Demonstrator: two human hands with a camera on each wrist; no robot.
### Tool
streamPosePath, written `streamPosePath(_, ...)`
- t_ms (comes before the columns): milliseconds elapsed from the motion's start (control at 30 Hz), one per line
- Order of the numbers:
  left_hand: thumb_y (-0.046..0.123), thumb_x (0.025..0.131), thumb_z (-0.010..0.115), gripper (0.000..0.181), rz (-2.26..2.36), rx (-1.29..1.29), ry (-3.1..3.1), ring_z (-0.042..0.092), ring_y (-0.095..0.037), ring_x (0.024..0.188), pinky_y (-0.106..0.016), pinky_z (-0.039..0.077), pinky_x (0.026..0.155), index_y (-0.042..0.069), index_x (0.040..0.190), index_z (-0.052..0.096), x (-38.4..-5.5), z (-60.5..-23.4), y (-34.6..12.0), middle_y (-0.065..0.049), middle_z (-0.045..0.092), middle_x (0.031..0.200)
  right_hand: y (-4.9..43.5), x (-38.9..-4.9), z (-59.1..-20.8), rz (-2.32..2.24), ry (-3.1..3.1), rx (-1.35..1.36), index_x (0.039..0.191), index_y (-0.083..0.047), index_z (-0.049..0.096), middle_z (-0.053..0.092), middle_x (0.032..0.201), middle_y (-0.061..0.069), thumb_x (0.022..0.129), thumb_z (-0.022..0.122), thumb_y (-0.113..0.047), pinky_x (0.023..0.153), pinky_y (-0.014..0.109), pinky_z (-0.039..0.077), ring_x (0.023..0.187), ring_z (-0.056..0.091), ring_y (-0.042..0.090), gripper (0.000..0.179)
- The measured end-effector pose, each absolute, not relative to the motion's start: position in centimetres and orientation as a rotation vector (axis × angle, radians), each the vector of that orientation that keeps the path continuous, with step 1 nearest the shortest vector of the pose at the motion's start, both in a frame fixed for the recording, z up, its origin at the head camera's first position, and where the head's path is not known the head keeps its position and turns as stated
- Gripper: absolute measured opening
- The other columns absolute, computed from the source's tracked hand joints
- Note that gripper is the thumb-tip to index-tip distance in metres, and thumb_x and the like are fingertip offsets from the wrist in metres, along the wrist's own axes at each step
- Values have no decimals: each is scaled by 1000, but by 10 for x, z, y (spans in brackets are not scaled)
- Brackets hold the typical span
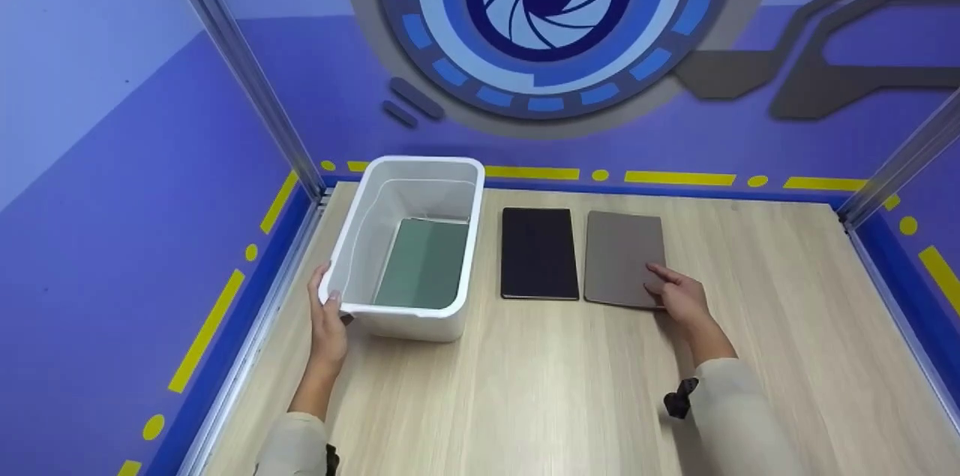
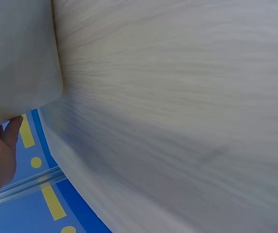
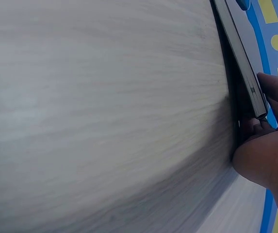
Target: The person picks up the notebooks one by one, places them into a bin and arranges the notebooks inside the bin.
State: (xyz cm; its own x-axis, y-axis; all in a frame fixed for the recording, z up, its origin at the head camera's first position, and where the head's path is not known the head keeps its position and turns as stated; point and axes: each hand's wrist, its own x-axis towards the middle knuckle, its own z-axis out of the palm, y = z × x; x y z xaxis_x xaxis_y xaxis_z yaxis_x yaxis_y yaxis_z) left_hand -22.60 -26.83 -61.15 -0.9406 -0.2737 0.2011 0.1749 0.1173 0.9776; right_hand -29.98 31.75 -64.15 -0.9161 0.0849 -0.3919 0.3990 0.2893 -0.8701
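A white plastic bin (image 1: 409,326) stands on the left, with a green notebook (image 1: 424,266) lying flat inside. My left hand (image 1: 328,322) grips the bin's near left corner at the rim; in the left wrist view that hand (image 2: 0,160) touches the bin's wall (image 2: 20,58). To the right of the bin lie a black notebook (image 1: 538,254) and a grey-brown notebook (image 1: 622,258), side by side. My right hand (image 1: 681,299) pinches the grey-brown notebook by its right edge. In the right wrist view this notebook (image 3: 243,58) tilts, its held edge slightly off the table.
The wood-grain table (image 1: 555,386) lies beneath everything. A blue-purple patterned wall (image 1: 315,85) rises behind the bin, with side panels at left and right. Metal posts (image 1: 247,70) stand at the corners.
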Motion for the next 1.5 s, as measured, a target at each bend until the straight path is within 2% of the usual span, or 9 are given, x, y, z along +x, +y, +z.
streamPosePath(167, 22, 111, 28, 57, -1910, 144, -2096, 53, -26, 131, -22, 49, 96, 20, 168, 20, -225, -610, -269, -19, 42, 155, 318, -300, -640, -1655, 2304, 435, 165, -12, 41, 24, 178, 14, 108, 54, -16, 133, 51, 23, 168, 15, 36, 58)
streamPosePath(400, 23, 111, 30, 57, -1924, 135, -2093, 54, -28, 130, -22, 51, 94, 14, 167, 19, -224, -609, -271, -18, 43, 153, 316, -301, -640, -1661, 2301, 439, 164, -12, 42, 24, 177, 14, 108, 53, -16, 134, 51, 19, 168, 13, 36, 57)
streamPosePath(700, 20, 110, 33, 54, -1949, 181, -2108, 58, -33, 124, -29, 56, 86, 20, 164, 27, -223, -602, -273, -15, 46, 147, 316, -302, -640, -1648, 2315, 433, 163, -12, 43, 25, 177, 14, 108, 54, -17, 135, 51, 18, 168, 13, 37, 57)
streamPosePath(867, 17, 109, 34, 53, -1976, 213, -2112, 59, -30, 124, -29, 56, 88, 21, 162, 30, -222, -596, -273, -12, 46, 148, 317, -302, -640, -1636, 2303, 437, 164, -14, 42, 24, 178, 12, 109, 53, -19, 135, 51, 17, 168, 12, 36, 57)
streamPosePath(1100, 12, 108, 35, 53, -1983, 214, -2118, 63, -29, 120, -27, 57, 87, 19, 161, 36, -222, -589, -271, -12, 45, 152, 317, -302, -638, -1643, 2306, 462, 165, -13, 41, 21, 179, 13, 108, 51, -17, 134, 51, 22, 168, 13, 37, 58)
streamPosePath(1267, 12, 108, 35, 54, -1969, 226, -2120, 65, -28, 116, -26, 57, 85, 21, 161, 38, -221, -586, -268, -12, 46, 152, 317, -303, -639, -1633, 2304, 467, 165, -14, 41, 19, 179, 12, 109, 52, -19, 135, 51, 18, 168, 11, 36, 58)
streamPosePath(1500, 8, 106, 37, 55, -1915, 233, -2090, 58, -23, 127, -24, 49, 97, 18, 159, 44, -221, -588, -265, -4, 45, 158, 318, -302, -640, -1620, 2309, 466, 164, -15, 42, 22, 178, 11, 109, 53, -21, 135, 51, 15, 168, 11, 36, 57)
